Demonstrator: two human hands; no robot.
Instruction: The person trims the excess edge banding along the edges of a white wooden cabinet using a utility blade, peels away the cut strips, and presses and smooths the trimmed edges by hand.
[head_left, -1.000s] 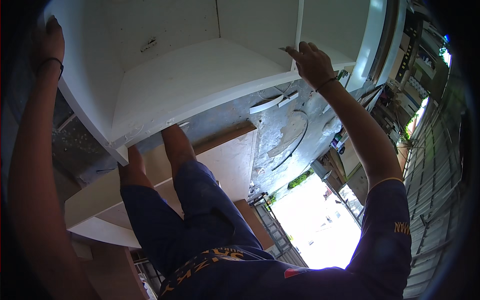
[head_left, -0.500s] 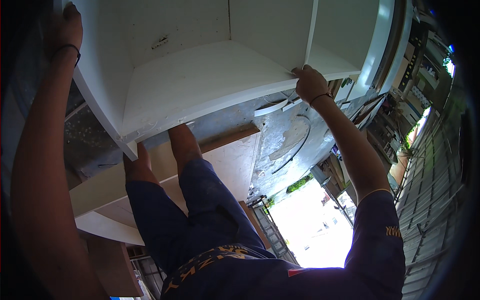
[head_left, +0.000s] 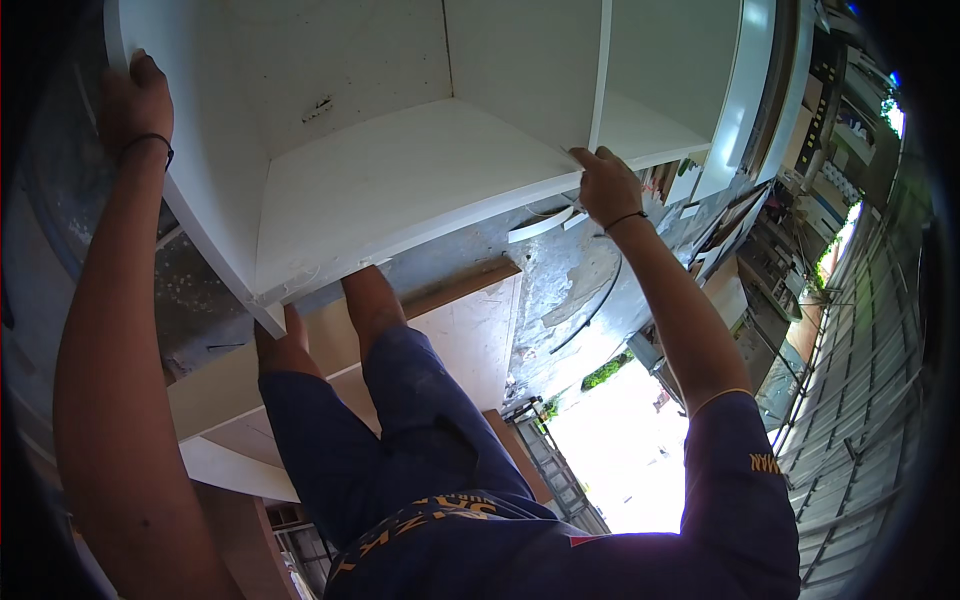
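A large white cabinet carcass (head_left: 400, 205) fills the upper part of the view, its open front facing me. Its back panel (head_left: 350, 60) has a small chipped hole and some specks. My left hand (head_left: 137, 100) is wrapped round the edge of the left side panel (head_left: 205, 215). On the right, my right hand (head_left: 608, 187) grips the front edge of the bottom panel, where the upright divider (head_left: 600, 80) meets it. The cabinet's near left corner hangs by my knees. The fingertips of both hands are partly hidden behind the panels.
Behind my legs lies a pale board (head_left: 460, 325) with a brown edge. Curved white offcuts (head_left: 540, 226) lie on the worn grey floor (head_left: 590, 270). Stacked boards and clutter (head_left: 800, 230) stand at the right, near a corrugated metal roof (head_left: 850, 400). A bright doorway (head_left: 620, 440) opens at lower right.
The cabinet's front edge and both my hands sit slightly lower in the view. My left hand shows lower on the side panel's edge; my right hand keeps its place at the divider.
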